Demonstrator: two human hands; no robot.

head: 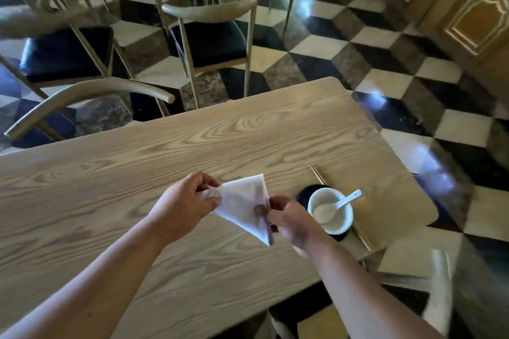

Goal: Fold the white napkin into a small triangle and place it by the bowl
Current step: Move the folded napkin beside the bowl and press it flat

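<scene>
Both hands are up over the pale wood tabletop (137,173), and between them hangs the white napkin (242,203), already folded into a triangle with one sharp corner pointing down toward the person. The left hand (184,203) pinches the napkin's left corner, fingers curled closed around the cloth with the thumb on top. The right hand (292,220) grips the right edge of the napkin, thumb and fingertips pressed together on the fabric, the rest of the hand curled underneath. The napkin looks lifted clear of the tabletop rather than lying flat, though its lower tip blurs a little and I cannot tell whether it brushes the wood. Just to the right of the right hand sits the white bowl (330,212), resting on a dark round saucer (304,195) near the tabletop's right end. A white spoon (348,199) lies in the bowl with its handle sticking out over the far right rim. A pair of light wooden chopsticks (318,177) lies beside the saucer, running from the far side toward the near edge and partly hidden behind the bowl. Beyond the tabletop stand pale-framed chairs (209,36) with dark seat cushions on a checkered floor (385,82) of black, white and grey tiles.
</scene>
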